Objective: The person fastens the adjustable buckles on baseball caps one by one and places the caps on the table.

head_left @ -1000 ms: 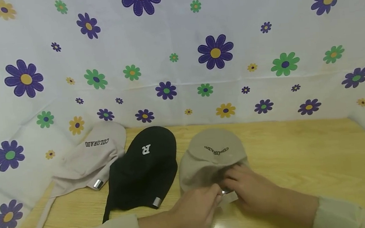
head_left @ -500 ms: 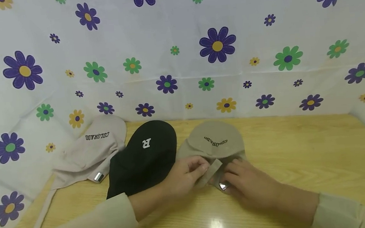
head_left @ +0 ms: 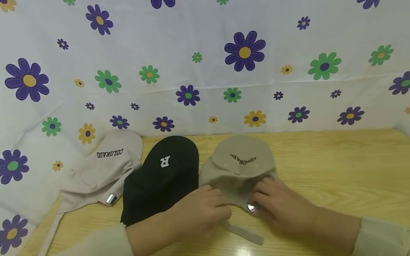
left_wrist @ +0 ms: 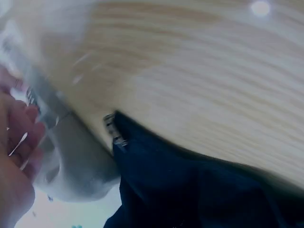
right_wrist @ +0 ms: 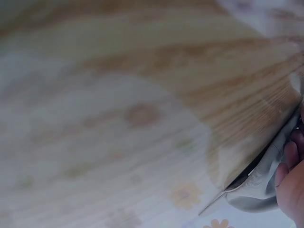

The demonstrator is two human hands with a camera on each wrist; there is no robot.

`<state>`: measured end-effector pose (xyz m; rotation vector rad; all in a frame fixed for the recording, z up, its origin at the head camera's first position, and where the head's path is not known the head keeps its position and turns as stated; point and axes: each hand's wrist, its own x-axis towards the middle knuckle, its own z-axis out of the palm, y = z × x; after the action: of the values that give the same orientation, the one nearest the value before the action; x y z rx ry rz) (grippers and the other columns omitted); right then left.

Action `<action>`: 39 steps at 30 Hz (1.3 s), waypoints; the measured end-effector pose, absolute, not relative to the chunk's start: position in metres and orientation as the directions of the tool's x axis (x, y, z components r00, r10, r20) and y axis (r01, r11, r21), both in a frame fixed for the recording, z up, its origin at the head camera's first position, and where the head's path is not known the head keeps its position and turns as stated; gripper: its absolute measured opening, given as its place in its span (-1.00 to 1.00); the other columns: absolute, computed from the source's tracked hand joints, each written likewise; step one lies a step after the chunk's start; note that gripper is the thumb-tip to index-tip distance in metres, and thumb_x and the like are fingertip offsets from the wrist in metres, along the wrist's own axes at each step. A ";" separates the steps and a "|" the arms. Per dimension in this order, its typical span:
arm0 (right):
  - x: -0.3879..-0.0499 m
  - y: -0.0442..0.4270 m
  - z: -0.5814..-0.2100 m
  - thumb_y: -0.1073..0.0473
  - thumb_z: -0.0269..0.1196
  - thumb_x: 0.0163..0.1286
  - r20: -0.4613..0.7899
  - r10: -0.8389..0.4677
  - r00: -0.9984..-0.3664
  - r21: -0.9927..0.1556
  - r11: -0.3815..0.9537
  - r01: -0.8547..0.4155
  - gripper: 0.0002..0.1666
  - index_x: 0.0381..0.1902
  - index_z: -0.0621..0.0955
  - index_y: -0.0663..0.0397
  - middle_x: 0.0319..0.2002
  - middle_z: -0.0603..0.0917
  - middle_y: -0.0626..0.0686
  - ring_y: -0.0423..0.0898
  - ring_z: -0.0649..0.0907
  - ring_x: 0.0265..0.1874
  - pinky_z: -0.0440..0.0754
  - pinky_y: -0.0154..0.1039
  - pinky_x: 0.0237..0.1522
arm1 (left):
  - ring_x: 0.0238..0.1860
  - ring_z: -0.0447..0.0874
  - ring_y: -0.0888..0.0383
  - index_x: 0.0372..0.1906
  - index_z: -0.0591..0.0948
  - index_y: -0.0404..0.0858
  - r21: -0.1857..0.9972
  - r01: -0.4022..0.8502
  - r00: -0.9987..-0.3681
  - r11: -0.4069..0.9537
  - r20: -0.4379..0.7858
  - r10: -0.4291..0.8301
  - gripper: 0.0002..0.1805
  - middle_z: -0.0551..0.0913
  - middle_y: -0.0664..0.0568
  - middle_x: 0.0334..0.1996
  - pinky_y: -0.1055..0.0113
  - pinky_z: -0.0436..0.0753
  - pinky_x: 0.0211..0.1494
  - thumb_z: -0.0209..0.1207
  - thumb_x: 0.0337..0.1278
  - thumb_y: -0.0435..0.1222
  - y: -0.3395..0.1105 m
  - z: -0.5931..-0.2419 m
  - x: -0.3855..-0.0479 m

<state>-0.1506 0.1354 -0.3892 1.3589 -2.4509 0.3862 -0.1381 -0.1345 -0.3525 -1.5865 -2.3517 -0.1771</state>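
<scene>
3 caps are lying in a row on the wood-grain table, white floral sheet hanging behind. Going left to right:

Pale cap is sitting far left, COLORADO reading upside down from the wearer's side. Its loose band is trailing down toward the near edge; its silver clasp is facing up.

Black cap is sitting just beside it, white "R" also upside down, left forearm crossing its near end. Metal clasp at its tip is showing in the left wrist view.

Left hand is curling its fingers and grasping the tan strap; free end is sticking out toward the right. Fingertips are hiding from the head view.

Tan cap is lying rightmost, between both hands, opening facing the person.

Right hand is grasping its right rim, fingers bending beside the shiny buckle.
</scene>
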 end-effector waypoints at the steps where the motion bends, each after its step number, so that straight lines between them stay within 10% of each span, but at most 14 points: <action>1: -0.150 0.135 -0.389 0.08 0.32 0.31 0.389 -0.770 -0.506 -0.085 0.517 -0.852 -0.80 -0.11 0.64 -0.08 -0.15 0.56 -0.19 -0.19 0.50 -0.07 0.51 -0.17 0.04 | -0.30 0.53 0.27 -0.33 0.63 -0.05 -0.200 0.908 -0.307 0.368 0.281 0.909 -0.90 0.64 0.23 -0.38 0.40 0.47 -0.10 0.28 0.08 -0.33 -0.136 -0.355 -0.136; 7: -0.150 0.134 -0.389 0.08 0.31 0.31 0.391 -0.773 -0.500 -0.075 0.514 -0.855 -0.80 -0.11 0.64 -0.07 -0.15 0.57 -0.19 -0.19 0.50 -0.08 0.50 -0.17 0.05 | -0.25 0.49 0.22 -0.32 0.64 0.01 -0.470 0.813 -0.355 0.343 0.067 0.933 -0.94 0.67 0.26 -0.35 0.26 0.35 -0.05 0.21 0.24 -0.14 -0.134 -0.361 -0.133; 13: -0.149 0.135 -0.390 0.09 0.34 0.26 0.406 -0.771 -0.490 -0.057 0.514 -0.856 -0.77 -0.12 0.64 -0.08 -0.14 0.57 -0.18 -0.17 0.52 -0.03 0.50 -0.12 0.12 | -0.54 0.35 0.31 -0.58 0.54 0.03 -0.178 0.895 -0.435 0.410 -0.140 0.889 -0.83 0.48 0.31 -0.66 0.30 0.27 -0.18 0.24 0.00 -0.27 -0.125 -0.358 -0.144; 18: -0.149 0.133 -0.391 0.10 0.37 0.22 0.432 -0.771 -0.468 -0.061 0.493 -0.868 -0.77 -0.16 0.64 -0.07 -0.10 0.59 -0.15 -0.13 0.53 0.03 0.47 -0.04 0.21 | -0.61 0.28 0.35 -0.63 0.41 -0.01 -0.038 0.896 -0.442 0.442 0.000 0.897 -0.73 0.32 0.31 -0.71 0.32 0.36 -0.24 0.11 0.13 -0.31 -0.124 -0.375 -0.145; 24: -0.150 0.134 -0.393 0.11 0.35 0.26 0.441 -0.764 -0.470 -0.073 0.492 -0.868 -0.80 -0.15 0.65 -0.07 -0.08 0.60 -0.15 -0.13 0.52 0.05 0.47 -0.08 0.20 | -0.35 0.46 0.30 -0.43 0.53 0.00 0.035 0.944 -0.328 0.329 0.245 0.913 -0.92 0.48 0.27 -0.47 0.42 0.37 -0.19 0.19 0.04 -0.27 -0.123 -0.390 -0.144; 31: -0.152 0.135 -0.393 0.10 0.34 0.27 0.434 -0.762 -0.481 -0.081 0.498 -0.863 -0.78 -0.13 0.65 -0.05 -0.09 0.59 -0.16 -0.15 0.52 0.03 0.48 -0.11 0.16 | -0.27 0.38 0.40 -0.36 0.57 -0.02 0.267 0.951 -0.221 0.158 0.224 0.949 -0.87 0.49 0.28 -0.40 0.59 0.28 -0.11 0.24 -0.07 -0.14 -0.119 -0.392 -0.142; 39: -0.153 0.135 -0.392 0.08 0.34 0.29 0.428 -0.764 -0.484 -0.085 0.498 -0.863 -0.79 -0.13 0.64 -0.06 -0.09 0.58 -0.18 -0.17 0.52 0.03 0.49 -0.11 0.18 | -0.36 0.35 0.46 -0.37 0.49 -0.02 0.411 0.852 -0.398 0.324 0.107 0.911 -0.90 0.43 0.31 -0.46 0.67 0.33 -0.17 0.14 0.28 -0.23 -0.110 -0.384 -0.138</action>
<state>-0.1526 0.1352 -0.3917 1.3612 -2.4121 0.4151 -0.1375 -0.1101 -0.3838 -1.7913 -2.6702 -0.6765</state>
